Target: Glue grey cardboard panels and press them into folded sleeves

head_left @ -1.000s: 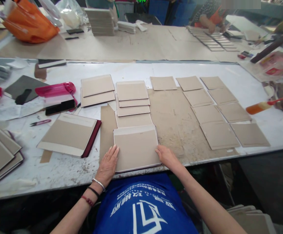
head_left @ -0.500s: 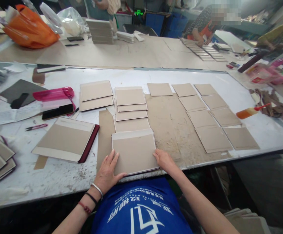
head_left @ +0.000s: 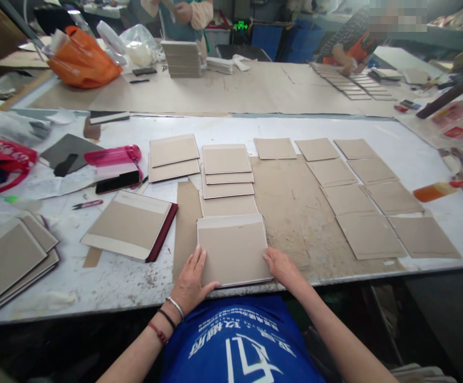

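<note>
A beige cardboard panel [head_left: 233, 250] with a pale strip along its far side lies at the table's near edge, dark edging showing round it. My left hand [head_left: 192, 274] rests on its left edge, fingers stretched out and the thumb spread along the near corner. At the right edge, my right hand [head_left: 283, 266] is closed with curled fingers on the panel's side; its fingertips are partly hidden. Just beyond lie overlapping panels [head_left: 227, 159] in a column. A larger panel with a dark red spine [head_left: 127, 226] lies to the left.
Single boards [head_left: 364, 236] lie in rows at the right, near a bottle of amber liquid [head_left: 434, 191]. At the left are a phone [head_left: 117, 182], thread snips [head_left: 87, 204], a pink pouch [head_left: 111, 155] and stacked panels [head_left: 8, 260]. Co-workers [head_left: 351, 48] stand at the far table.
The view has swung left, so the table and everything on it appear farther right. Both hands keep their places at the panel's edges.
</note>
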The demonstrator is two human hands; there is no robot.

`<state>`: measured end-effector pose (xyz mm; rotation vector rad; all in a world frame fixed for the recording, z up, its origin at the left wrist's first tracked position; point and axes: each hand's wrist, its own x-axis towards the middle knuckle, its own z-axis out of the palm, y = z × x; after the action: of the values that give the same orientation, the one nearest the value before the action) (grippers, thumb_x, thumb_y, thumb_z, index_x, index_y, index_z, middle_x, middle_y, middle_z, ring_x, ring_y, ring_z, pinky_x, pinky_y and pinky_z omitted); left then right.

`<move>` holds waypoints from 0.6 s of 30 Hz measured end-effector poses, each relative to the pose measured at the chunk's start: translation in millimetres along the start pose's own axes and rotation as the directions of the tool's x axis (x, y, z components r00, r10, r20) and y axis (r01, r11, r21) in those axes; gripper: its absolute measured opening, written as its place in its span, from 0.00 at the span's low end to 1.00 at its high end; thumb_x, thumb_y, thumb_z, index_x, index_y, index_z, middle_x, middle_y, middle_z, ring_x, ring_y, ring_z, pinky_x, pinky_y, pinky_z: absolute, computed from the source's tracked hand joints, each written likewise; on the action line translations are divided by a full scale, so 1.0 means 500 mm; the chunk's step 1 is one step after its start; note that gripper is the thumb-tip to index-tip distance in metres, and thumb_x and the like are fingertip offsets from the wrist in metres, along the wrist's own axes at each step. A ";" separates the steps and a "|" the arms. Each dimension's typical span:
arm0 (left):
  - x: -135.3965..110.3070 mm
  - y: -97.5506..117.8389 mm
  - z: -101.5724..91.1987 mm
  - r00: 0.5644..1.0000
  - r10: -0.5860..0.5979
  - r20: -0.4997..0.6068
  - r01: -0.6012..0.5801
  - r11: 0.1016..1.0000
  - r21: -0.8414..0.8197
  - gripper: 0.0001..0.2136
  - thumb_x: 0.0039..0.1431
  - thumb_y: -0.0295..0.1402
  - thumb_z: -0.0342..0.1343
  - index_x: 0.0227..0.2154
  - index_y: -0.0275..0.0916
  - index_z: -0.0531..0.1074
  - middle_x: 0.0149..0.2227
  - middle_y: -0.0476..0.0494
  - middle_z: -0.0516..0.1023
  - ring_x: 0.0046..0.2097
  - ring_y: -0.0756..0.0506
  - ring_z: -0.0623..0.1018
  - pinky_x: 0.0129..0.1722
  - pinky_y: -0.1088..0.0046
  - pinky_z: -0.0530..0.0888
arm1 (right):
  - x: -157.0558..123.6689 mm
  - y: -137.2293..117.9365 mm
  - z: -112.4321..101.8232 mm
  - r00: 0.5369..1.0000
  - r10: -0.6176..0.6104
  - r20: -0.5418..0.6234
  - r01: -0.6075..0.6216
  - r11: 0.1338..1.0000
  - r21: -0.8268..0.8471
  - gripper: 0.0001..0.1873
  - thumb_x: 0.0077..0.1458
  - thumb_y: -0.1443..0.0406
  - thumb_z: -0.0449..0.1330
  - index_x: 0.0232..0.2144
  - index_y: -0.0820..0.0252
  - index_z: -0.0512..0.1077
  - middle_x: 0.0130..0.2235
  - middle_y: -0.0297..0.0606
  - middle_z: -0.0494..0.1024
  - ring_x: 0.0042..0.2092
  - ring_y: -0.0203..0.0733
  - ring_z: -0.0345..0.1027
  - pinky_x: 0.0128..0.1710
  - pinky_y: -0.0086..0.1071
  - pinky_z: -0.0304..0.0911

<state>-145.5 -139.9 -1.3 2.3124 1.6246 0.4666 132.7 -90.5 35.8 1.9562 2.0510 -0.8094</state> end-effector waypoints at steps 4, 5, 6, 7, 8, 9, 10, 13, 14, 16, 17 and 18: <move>-0.006 0.005 0.003 0.999 -0.019 -0.035 0.019 1.000 -0.020 0.38 0.48 0.48 0.52 0.58 0.33 0.45 0.58 0.24 0.55 0.59 0.35 0.59 0.54 0.54 0.63 | -0.002 -0.003 -0.003 1.000 0.011 -0.004 -0.011 1.000 0.011 0.12 0.59 0.65 0.45 0.35 0.60 0.67 0.40 0.42 0.73 0.41 0.39 0.65 0.37 0.28 0.54; -0.010 0.006 0.004 0.998 -0.034 -0.043 0.033 0.999 -0.035 0.39 0.49 0.47 0.52 0.59 0.34 0.44 0.58 0.25 0.55 0.59 0.36 0.59 0.54 0.54 0.63 | -0.002 -0.004 -0.004 1.000 0.017 -0.002 -0.017 1.000 0.006 0.12 0.59 0.64 0.45 0.35 0.60 0.67 0.39 0.42 0.73 0.40 0.39 0.66 0.37 0.28 0.54; -0.016 0.006 0.004 0.998 -0.054 -0.041 0.051 0.997 -0.058 0.39 0.49 0.47 0.52 0.59 0.35 0.43 0.59 0.25 0.55 0.59 0.36 0.58 0.54 0.54 0.63 | -0.002 -0.005 -0.005 1.000 0.024 0.003 -0.024 1.000 0.001 0.12 0.59 0.64 0.44 0.35 0.60 0.67 0.39 0.42 0.74 0.40 0.39 0.66 0.36 0.29 0.54; -0.023 0.005 0.004 0.997 -0.076 -0.030 0.073 0.993 -0.088 0.39 0.49 0.46 0.53 0.59 0.36 0.41 0.59 0.27 0.54 0.59 0.37 0.57 0.54 0.55 0.63 | -0.002 -0.006 -0.006 0.999 0.032 0.009 -0.031 0.999 -0.005 0.12 0.59 0.64 0.44 0.35 0.60 0.67 0.39 0.42 0.74 0.39 0.39 0.66 0.36 0.29 0.54; -0.031 0.003 0.005 0.995 -0.102 -0.010 0.100 0.987 -0.124 0.39 0.49 0.44 0.53 0.59 0.38 0.40 0.60 0.28 0.53 0.60 0.38 0.57 0.55 0.55 0.63 | -0.001 -0.007 -0.007 0.999 0.036 0.015 -0.036 0.999 -0.009 0.12 0.59 0.64 0.44 0.35 0.60 0.67 0.38 0.42 0.74 0.39 0.40 0.66 0.36 0.29 0.54; -0.040 0.001 0.005 0.991 -0.130 0.011 0.130 0.978 -0.163 0.38 0.50 0.43 0.53 0.59 0.39 0.39 0.60 0.30 0.53 0.60 0.39 0.57 0.55 0.56 0.63 | -0.001 -0.007 -0.007 0.999 0.036 0.016 -0.036 0.999 -0.011 0.12 0.59 0.64 0.44 0.35 0.60 0.67 0.39 0.42 0.74 0.39 0.40 0.66 0.36 0.29 0.54; -0.049 -0.002 0.005 0.987 -0.159 0.032 0.162 0.966 -0.201 0.37 0.50 0.41 0.53 0.59 0.41 0.40 0.60 0.32 0.54 0.59 0.40 0.57 0.55 0.57 0.63 | 0.000 -0.007 -0.007 0.999 0.035 0.016 -0.035 0.999 -0.011 0.12 0.59 0.64 0.44 0.35 0.60 0.67 0.39 0.42 0.74 0.39 0.40 0.66 0.36 0.29 0.54; -0.071 -0.011 0.007 0.972 -0.227 0.066 0.237 0.929 -0.284 0.32 0.51 0.39 0.52 0.58 0.43 0.46 0.57 0.36 0.61 0.57 0.41 0.62 0.54 0.58 0.64 | 0.004 -0.006 -0.005 1.000 0.022 0.014 -0.022 1.000 -0.009 0.12 0.58 0.65 0.45 0.35 0.61 0.67 0.40 0.43 0.74 0.41 0.41 0.66 0.37 0.29 0.54; -0.075 -0.013 0.007 0.968 -0.240 0.072 0.251 0.920 -0.301 0.30 0.51 0.39 0.52 0.57 0.43 0.49 0.56 0.36 0.63 0.56 0.42 0.64 0.54 0.58 0.65 | 0.004 -0.005 -0.004 1.000 0.020 0.015 -0.019 1.000 -0.010 0.12 0.58 0.65 0.45 0.35 0.61 0.67 0.40 0.43 0.74 0.41 0.41 0.66 0.37 0.29 0.54; -0.079 -0.013 0.005 0.966 -0.249 0.074 0.260 0.909 -0.325 0.28 0.52 0.39 0.51 0.56 0.41 0.53 0.55 0.36 0.65 0.55 0.42 0.65 0.53 0.59 0.66 | 0.005 -0.004 -0.004 1.000 0.016 0.018 -0.016 1.000 -0.016 0.12 0.58 0.65 0.45 0.35 0.61 0.67 0.39 0.43 0.74 0.40 0.40 0.66 0.37 0.29 0.54; -0.079 -0.012 0.004 0.966 -0.249 0.071 0.258 0.906 -0.334 0.27 0.52 0.39 0.51 0.55 0.40 0.54 0.55 0.36 0.65 0.55 0.42 0.66 0.53 0.59 0.66 | 0.005 -0.004 -0.004 1.000 0.014 0.020 -0.013 1.000 -0.020 0.12 0.58 0.65 0.45 0.34 0.61 0.67 0.39 0.42 0.74 0.40 0.40 0.66 0.37 0.29 0.54; -0.078 -0.010 0.002 0.966 -0.248 0.068 0.256 0.904 -0.344 0.26 0.52 0.39 0.50 0.55 0.40 0.55 0.54 0.35 0.66 0.55 0.42 0.66 0.53 0.59 0.66 | 0.005 -0.004 -0.005 1.000 0.013 0.020 -0.013 1.000 -0.024 0.12 0.58 0.65 0.45 0.34 0.60 0.67 0.39 0.42 0.74 0.40 0.40 0.66 0.37 0.29 0.54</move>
<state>-161.8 -175.1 -8.3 1.8144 1.6451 0.6105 130.9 -87.1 37.0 1.9385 2.0250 -0.7953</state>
